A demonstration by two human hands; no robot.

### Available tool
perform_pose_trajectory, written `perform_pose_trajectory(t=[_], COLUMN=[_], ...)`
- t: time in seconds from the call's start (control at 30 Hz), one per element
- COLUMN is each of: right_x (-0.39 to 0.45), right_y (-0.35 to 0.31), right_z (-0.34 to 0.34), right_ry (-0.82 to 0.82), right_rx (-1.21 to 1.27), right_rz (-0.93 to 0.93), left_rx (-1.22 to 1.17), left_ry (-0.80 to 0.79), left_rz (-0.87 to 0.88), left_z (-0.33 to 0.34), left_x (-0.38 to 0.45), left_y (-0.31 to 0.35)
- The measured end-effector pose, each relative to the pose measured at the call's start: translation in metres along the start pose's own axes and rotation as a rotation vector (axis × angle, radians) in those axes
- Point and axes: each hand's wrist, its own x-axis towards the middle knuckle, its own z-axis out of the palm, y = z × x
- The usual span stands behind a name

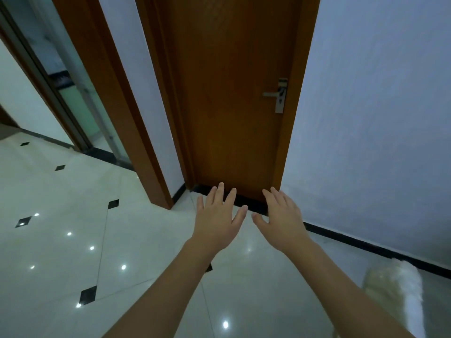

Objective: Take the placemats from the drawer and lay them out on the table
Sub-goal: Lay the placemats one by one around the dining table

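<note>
Hands out in front, both bare, palms down, above floor (61, 240). Left hand (217, 220) with fingers straight and spread, released, grasping nothing. Right hand (280, 215) the same: fingers straight, a little closer together, thumb out toward the left one, grasping nothing. Thumbs near each other, not touching. Forearms bare, coming up from the bottom edge.

Straight ahead, door (231, 93), brown wood, closed, in a brown frame. Handle (275, 94) of grey metal on its right side, lever pointing left, on a tall plate. Black sill under the door, partly hidden by the fingertips.

Right of the door, pale wall (378, 106) with a black skirting along its foot. Left of the door, a narrow strip of wall, then a second brown frame with glass panel (80, 98) beside it.

Floor of glossy pale tiles with small black diamonds, spots of lamp light mirrored in it. At lower right, something white and fluffy (407, 289), blurred, cannot tell what.

Placemats, drawer and table: nowhere in view.
</note>
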Motion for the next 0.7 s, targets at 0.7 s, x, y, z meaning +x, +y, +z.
perform_pose_trajectory(t=[0.7], right_x=[0.269], right_y=[0.091], right_z=[-0.057], right_ry=[0.159], right_rx=[-0.051], right_rz=[0.276], left_rx=[-0.073], left_ry=[0.074], left_rz=[0.315], left_z=[0.006], left_x=[0.336], left_y=[0.061])
